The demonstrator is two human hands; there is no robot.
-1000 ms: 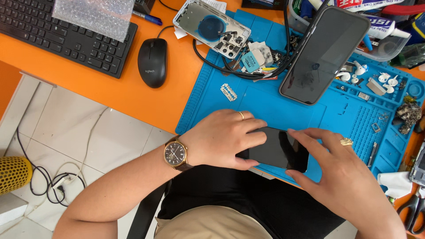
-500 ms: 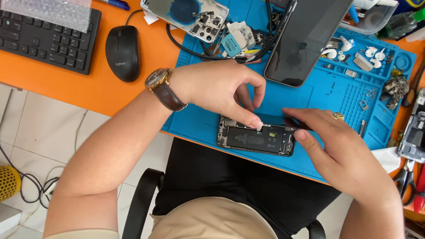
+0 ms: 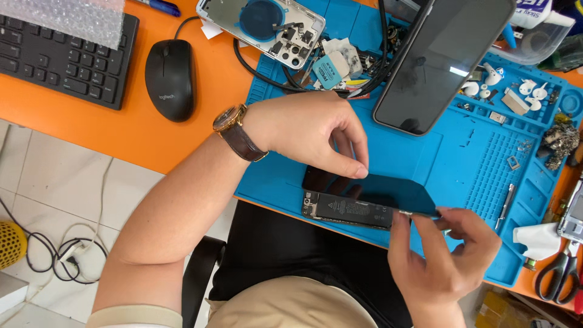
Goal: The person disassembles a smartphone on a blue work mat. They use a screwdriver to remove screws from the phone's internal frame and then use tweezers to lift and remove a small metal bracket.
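An opened phone (image 3: pixel 347 209) lies at the near edge of the blue work mat (image 3: pixel 461 164), its black battery and boards showing. Its dark screen panel (image 3: pixel 388 189) is tilted up along the far side. My left hand (image 3: pixel 306 135), with a brown-strapped watch on the wrist, pinches the screen's upper edge with thumb and fingers. My right hand (image 3: pixel 446 252) grips the phone's right end between thumb and fingers. A second large phone (image 3: pixel 443 58) lies screen-up on the mat farther back.
A phone back housing (image 3: pixel 262 29) and loose cables (image 3: pixel 340 67) lie at the mat's far edge. A black mouse (image 3: pixel 169 79) and keyboard (image 3: pixel 61 58) sit on the orange desk (image 3: pixel 121 133). Small parts fill the mat's right trays; scissors (image 3: pixel 559 273) lie at right.
The phone has gone from closed and face-up to open. The screen panel is lifted higher than half a second ago, and my right hand has shifted to the phone's right end.
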